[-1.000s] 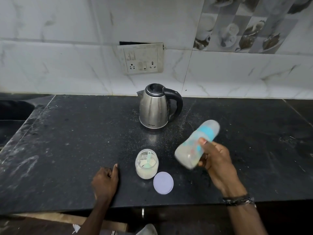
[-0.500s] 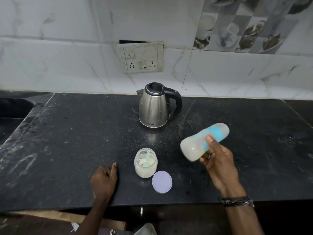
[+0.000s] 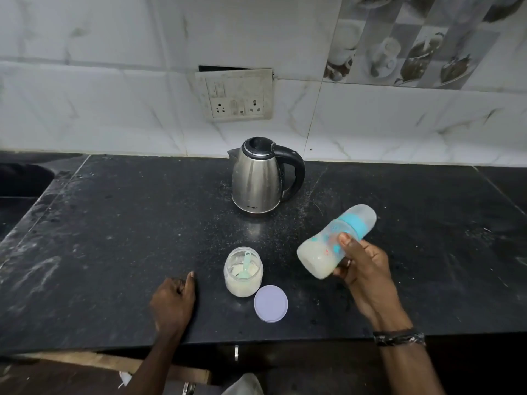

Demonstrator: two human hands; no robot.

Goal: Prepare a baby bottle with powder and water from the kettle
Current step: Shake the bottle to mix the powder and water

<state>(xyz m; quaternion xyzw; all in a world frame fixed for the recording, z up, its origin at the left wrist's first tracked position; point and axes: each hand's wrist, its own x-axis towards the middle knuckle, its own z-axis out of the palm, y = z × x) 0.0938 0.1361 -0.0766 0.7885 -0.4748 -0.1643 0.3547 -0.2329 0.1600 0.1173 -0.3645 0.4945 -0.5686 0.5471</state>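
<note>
Milky bottle (image 3: pixel 328 246) base partly behind fingers (image 3: pixel 343 240)

You see a clear baby bottle (image 3: pixel 328 249) with a turquoise collar and milky white liquid, a steel-grey kettle (image 3: pixel 258 178) with a black handle, a clear jar (image 3: pixel 243 276) of cream powder holding a mint scoop (image 3: pixel 245 266), a lilac lid (image 3: pixel 270 303), and a black speckled counter (image 3: pixel 114 238).

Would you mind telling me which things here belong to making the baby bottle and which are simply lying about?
Part of the job:
- baby bottle, capped, tilted, milky, held by the right hand
- kettle
- powder jar, open, with its scoop inside
- jar lid, lying beside it

Just there:
- wall socket panel
- left hand, resting idle on the counter
</note>
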